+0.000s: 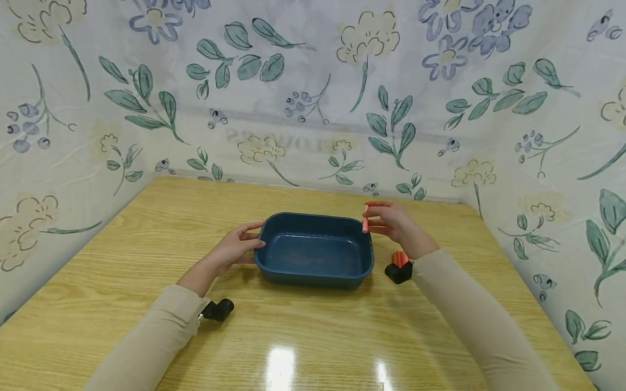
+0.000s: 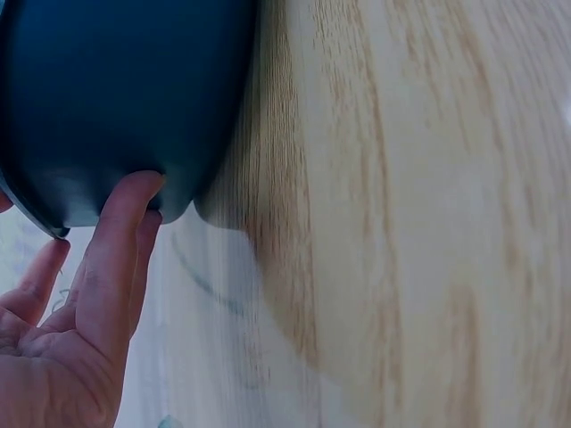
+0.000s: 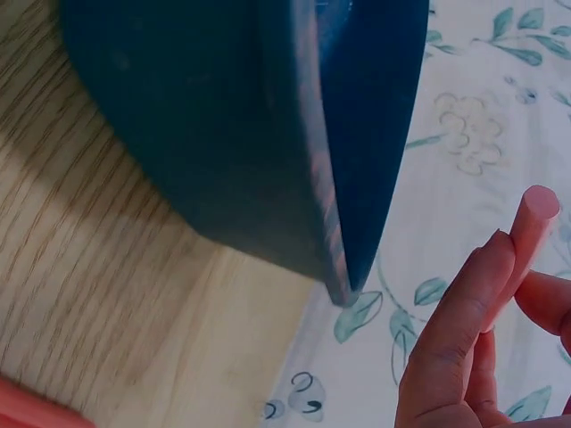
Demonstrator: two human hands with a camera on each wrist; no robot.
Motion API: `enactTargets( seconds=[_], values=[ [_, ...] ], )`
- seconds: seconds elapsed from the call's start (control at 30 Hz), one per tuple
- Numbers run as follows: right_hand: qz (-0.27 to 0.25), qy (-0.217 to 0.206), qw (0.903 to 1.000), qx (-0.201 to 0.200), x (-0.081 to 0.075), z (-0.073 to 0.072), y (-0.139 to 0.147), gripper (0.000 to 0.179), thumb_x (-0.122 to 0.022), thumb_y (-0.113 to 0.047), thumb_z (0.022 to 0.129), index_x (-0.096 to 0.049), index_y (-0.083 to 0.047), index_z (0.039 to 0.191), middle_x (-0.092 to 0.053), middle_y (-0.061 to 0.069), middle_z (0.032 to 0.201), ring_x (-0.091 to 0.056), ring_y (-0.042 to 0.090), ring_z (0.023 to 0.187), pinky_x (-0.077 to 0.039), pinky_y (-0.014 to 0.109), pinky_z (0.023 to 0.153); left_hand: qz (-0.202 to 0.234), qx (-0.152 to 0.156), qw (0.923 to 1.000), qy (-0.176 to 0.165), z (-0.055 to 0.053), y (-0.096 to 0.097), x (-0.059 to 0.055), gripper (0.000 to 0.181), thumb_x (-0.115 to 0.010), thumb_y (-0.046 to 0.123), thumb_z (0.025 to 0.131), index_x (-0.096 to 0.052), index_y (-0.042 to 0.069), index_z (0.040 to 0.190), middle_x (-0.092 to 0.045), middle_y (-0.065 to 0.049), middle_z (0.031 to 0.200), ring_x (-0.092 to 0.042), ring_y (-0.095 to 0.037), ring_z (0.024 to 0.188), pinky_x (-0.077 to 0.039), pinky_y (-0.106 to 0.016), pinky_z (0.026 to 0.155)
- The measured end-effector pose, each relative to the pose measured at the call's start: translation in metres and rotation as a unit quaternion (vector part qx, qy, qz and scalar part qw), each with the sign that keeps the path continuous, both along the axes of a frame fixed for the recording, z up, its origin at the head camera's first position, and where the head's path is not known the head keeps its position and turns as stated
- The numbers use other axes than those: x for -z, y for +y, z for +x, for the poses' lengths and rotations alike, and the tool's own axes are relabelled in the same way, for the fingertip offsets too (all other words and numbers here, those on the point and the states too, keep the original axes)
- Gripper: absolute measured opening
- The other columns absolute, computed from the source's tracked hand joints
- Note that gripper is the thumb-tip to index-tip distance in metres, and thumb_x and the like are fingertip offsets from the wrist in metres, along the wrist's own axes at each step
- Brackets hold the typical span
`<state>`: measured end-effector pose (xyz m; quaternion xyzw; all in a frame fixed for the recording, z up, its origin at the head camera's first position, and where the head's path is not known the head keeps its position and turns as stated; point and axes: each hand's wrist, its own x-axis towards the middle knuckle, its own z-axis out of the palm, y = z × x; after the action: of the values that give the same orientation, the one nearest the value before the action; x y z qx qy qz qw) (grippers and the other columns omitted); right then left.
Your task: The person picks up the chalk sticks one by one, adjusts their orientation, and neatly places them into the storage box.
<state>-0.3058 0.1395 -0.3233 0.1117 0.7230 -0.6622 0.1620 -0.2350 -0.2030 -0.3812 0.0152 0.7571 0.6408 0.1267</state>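
Note:
A dark blue rectangular baking dish stands on the table, its bare bottom showing. At its left end my left hand grips it, thumb over the rim and fingers against the outer wall; the left wrist view shows fingers touching that wall. My right hand pinches a smooth pink round stick between thumb and fingers, by the dish's far right corner. Seen from the right wrist, this stick has a flat end and is apart from the rim. Several similar pink sticks lie together right of the dish, partly hidden by the wrist camera.
The wooden table carries the dish and sticks. A floral cloth hangs behind and along both sides. Black wrist cameras stick out below each wrist. Part of the loose pink sticks shows low in the right wrist view.

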Motion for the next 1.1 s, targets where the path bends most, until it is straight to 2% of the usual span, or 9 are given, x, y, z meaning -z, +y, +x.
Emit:
enactTargets(
  seconds=[0.4,0.53,0.77,1.1],
  values=[
    [-0.007,0.008,0.9998,-0.017,-0.007,-0.002,-0.021,0.049,-0.061,-0.005,0.087,-0.048,-0.006,0.134,-0.049,0.014,0.125,-0.054,0.029,0.101,-0.052,0.031,0.082,0.017,0.008,0.9998,0.005,0.002,-0.002,0.001,0.061,-0.053,0.006,0.093,-0.023,0.005,0.147,-0.031,-0.03,0.14,-0.047,-0.041,0.117,-0.054,-0.041,0.078],
    [-0.009,0.01,0.9998,-0.015,-0.009,-0.003,-0.028,0.046,-0.062,-0.006,0.087,-0.051,-0.006,0.132,-0.051,0.013,0.122,-0.056,0.027,0.096,-0.051,0.033,0.084,0.02,0.009,0.9997,0.006,0.002,-0.002,0.001,0.062,-0.053,0.007,0.093,-0.023,0.005,0.147,-0.03,-0.03,0.141,-0.048,-0.041,0.116,-0.054,-0.041,0.078],
    [-0.014,0.009,0.9998,-0.013,-0.007,-0.004,-0.043,0.043,-0.064,-0.004,0.085,-0.055,-0.006,0.128,-0.054,0.013,0.119,-0.058,0.026,0.091,-0.054,0.032,0.078,0.018,0.012,0.9998,0.006,0.002,-0.001,0.0,0.062,-0.053,0.007,0.093,-0.022,0.005,0.147,-0.031,-0.03,0.14,-0.048,-0.041,0.116,-0.054,-0.04,0.077],
    [-0.035,-0.005,0.9993,-0.008,-0.006,-0.006,-0.065,0.042,-0.065,-0.003,0.085,-0.057,-0.005,0.126,-0.058,0.013,0.117,-0.061,0.026,0.094,-0.053,0.034,0.08,0.011,0.013,0.9998,0.005,0.001,-0.001,0.001,0.062,-0.053,0.008,0.093,-0.023,0.006,0.147,-0.031,-0.03,0.14,-0.048,-0.04,0.116,-0.053,-0.041,0.079]
  ],
)
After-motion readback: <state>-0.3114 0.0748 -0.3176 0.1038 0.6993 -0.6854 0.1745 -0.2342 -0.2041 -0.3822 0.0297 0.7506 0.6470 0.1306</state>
